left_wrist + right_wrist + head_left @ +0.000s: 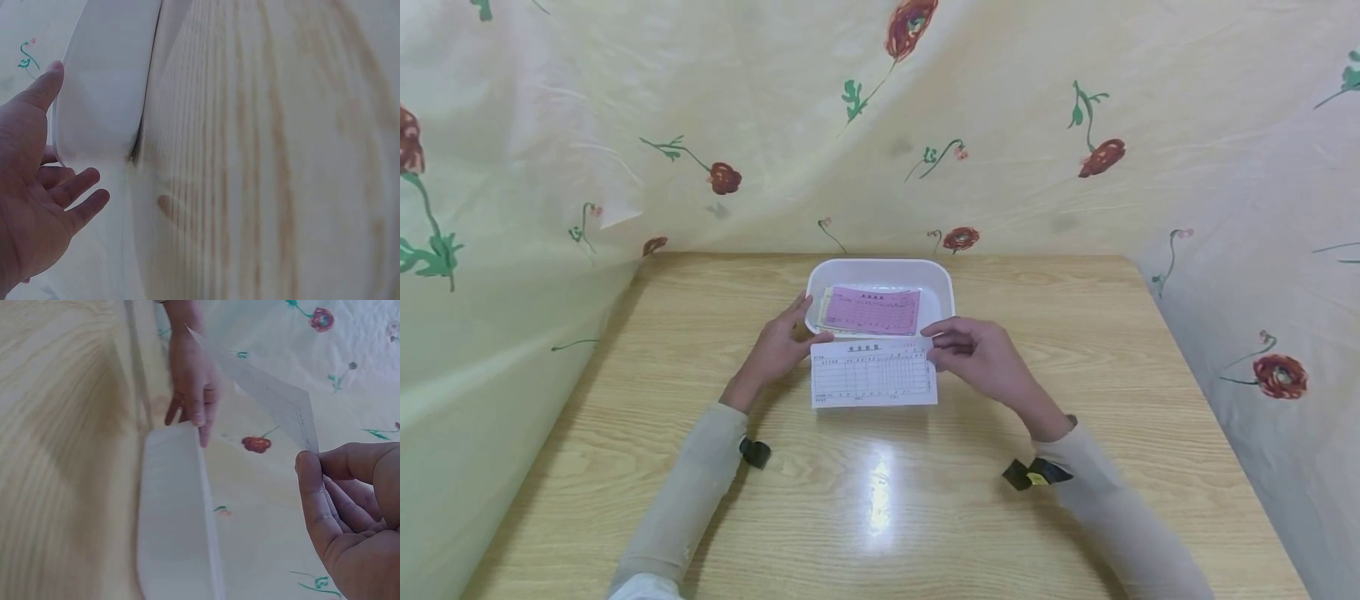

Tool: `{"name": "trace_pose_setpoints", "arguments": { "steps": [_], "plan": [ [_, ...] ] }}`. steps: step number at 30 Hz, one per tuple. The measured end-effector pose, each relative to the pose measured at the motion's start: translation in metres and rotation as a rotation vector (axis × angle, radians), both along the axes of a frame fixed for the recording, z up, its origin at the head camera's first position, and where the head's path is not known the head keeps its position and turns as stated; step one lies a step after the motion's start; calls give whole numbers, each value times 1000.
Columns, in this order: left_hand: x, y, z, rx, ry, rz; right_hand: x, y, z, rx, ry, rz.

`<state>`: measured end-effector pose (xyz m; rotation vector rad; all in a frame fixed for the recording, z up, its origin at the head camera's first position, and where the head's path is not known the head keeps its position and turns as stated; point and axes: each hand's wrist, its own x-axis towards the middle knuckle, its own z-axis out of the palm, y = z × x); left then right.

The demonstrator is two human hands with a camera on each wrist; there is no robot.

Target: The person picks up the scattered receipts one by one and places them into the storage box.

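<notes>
My right hand point(985, 358) pinches a white printed form point(872, 383) by its right edge, between thumb and fingertips. The form is held up in front of the white plastic tray point(947, 292), its ruled table facing the head camera. In the right wrist view, the sheet point(269, 400) slants up from the fingertips over the tray. At the tray's front left corner, my left hand point(778, 346) touches the rim, thumb straight along the front and the other fingers at the side. Inside the tray lies a pink printed form point(872, 310) on top of paler yellowish sheets point(824, 312).
The tray stands near the back edge of a wood-grain table point(850, 517). A cream cloth with red flowers point(790, 125) hangs behind the table and along both sides. Black straps with small devices point(755, 452) sit on both wrists.
</notes>
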<state>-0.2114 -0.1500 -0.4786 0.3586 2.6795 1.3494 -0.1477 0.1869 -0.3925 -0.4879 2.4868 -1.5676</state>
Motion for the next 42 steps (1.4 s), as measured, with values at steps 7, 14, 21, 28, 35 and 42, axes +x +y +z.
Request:
{"name": "trace_pose_setpoints", "arguments": {
  "steps": [7,14,21,28,35,42],
  "plan": [
    [1,-1,-2,-4,25,-5,-4,5,13,-42,41,-17],
    [2,-2,-5,-2,48,-10,-14,11,28,-37,30,-73],
    [2,-2,-4,-9,28,-5,-35,18,40,-60,48,-118],
    [1,-2,-4,-6,1,-9,-63,22,43,-145,33,-159],
    [0,-2,-4,-14,3,-4,-88,22,38,-153,-9,-181],
    [0,-2,-2,-20,28,-12,-111,18,18,-156,-42,-203]
  ]
}}
